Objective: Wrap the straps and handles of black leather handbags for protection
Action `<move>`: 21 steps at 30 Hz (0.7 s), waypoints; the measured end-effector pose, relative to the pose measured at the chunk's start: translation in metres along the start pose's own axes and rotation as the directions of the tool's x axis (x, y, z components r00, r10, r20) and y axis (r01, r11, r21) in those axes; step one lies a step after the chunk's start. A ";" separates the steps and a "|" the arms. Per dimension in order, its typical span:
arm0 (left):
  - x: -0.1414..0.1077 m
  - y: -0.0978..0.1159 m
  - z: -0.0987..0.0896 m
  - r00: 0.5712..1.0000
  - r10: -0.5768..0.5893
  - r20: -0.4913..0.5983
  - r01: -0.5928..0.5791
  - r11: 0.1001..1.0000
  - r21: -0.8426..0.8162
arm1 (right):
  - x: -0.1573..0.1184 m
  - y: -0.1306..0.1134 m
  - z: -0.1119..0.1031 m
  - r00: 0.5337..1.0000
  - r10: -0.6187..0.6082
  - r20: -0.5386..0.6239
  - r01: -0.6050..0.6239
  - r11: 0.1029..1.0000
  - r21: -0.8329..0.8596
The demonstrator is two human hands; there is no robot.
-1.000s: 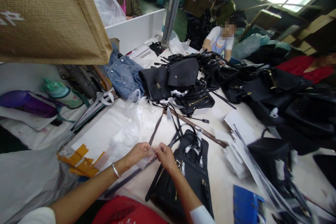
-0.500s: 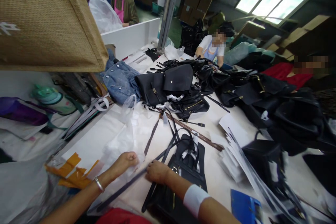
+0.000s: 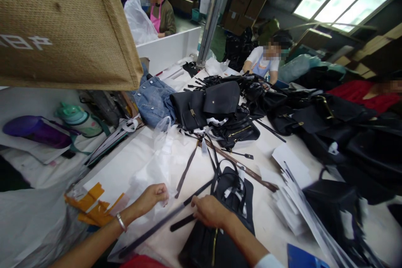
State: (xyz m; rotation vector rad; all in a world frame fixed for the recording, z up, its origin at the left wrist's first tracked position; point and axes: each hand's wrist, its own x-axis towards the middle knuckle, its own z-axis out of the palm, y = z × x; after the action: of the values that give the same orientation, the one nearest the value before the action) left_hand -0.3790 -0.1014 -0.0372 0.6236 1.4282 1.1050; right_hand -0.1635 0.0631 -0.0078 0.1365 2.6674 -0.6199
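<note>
A black backpack (image 3: 216, 238) lies on the white table in front of me, with its top handle and flap pointing away. My right hand (image 3: 209, 210) is over its upper left part, fingers bent and closed at a black strap (image 3: 205, 186). The strap slants down to the left, and its lower length lies in a clear plastic sleeve (image 3: 150, 227). A second strap end (image 3: 182, 222) sticks out below that hand. My left hand (image 3: 157, 194) is closed in a pinch above the sleeve, with a bit of clear plastic at its fingertips.
Black bags (image 3: 221, 100) and a denim item (image 3: 153, 99) lie farther back. White sheets (image 3: 289, 201) and another black bag (image 3: 329, 201) are at right, a blue object (image 3: 304, 257) nearer. Orange tape pieces (image 3: 91, 197) lie left. A burlap bag (image 3: 63, 29) hangs upper left. Co-workers sit beyond.
The view has turned slightly left. My right hand has shifted a little right and risen, uncovering more of the strap. My left hand stays closed in nearly the same place.
</note>
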 end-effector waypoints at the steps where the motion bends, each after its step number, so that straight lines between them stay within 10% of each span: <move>1: -0.002 0.005 0.000 1.000 0.003 0.002 -0.003 1.000 0.017 | -0.007 0.001 -0.008 1.000 0.016 -0.020 -0.015 0.998 0.068; 10: -0.008 0.011 0.004 0.995 0.080 0.057 -0.087 0.985 0.150 | -0.041 0.008 -0.036 0.929 0.282 -0.240 -0.114 0.834 0.540; 21: -0.007 0.021 0.010 0.995 0.066 0.073 -0.080 0.975 0.209 | -0.038 0.012 -0.029 0.888 0.289 -0.358 -0.163 0.925 0.344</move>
State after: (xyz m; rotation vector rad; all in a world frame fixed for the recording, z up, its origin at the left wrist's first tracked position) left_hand -0.3728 -0.0958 -0.0142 0.8620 1.4868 0.9868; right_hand -0.1366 0.0864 0.0263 0.7330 2.8525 -1.0160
